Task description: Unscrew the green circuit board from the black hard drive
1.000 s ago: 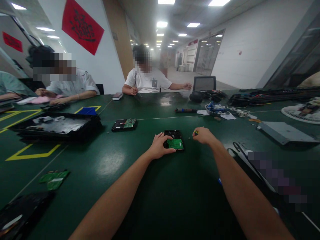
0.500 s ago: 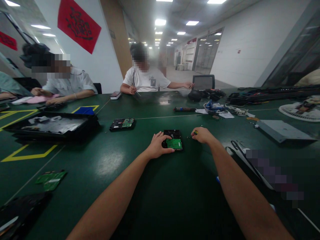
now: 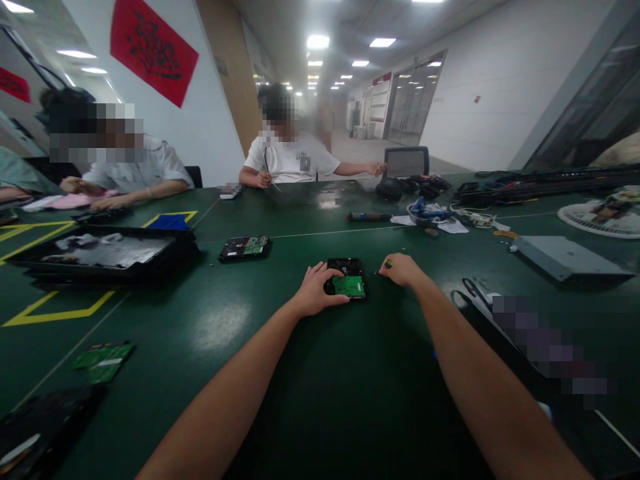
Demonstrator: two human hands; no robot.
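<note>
A black hard drive (image 3: pixel 345 266) with a green circuit board (image 3: pixel 353 287) facing up lies flat on the table. My left hand (image 3: pixel 318 289) grips it from the left, thumb along the near edge and fingers over the left side. Just right of the drive, my right hand (image 3: pixel 401 270) is closed around a small screwdriver (image 3: pixel 389 264), of which only a yellow-and-black bit shows. Its tip is too small to make out. Tiny screws (image 3: pixel 376 272) lie on the table between that hand and the drive.
Another hard drive (image 3: pixel 245 249) lies left, past it a black tray (image 3: pixel 107 267). A loose green board (image 3: pixel 109 360) is nearer me. To the right are a grey metal box (image 3: pixel 573 258) and cables (image 3: pixel 429 213). Two people (image 3: pixel 290 157) sit across the table, another at far left.
My right hand has shifted slightly left, closer to the screws and the drive. My left hand keeps its hold on the hard drive.
</note>
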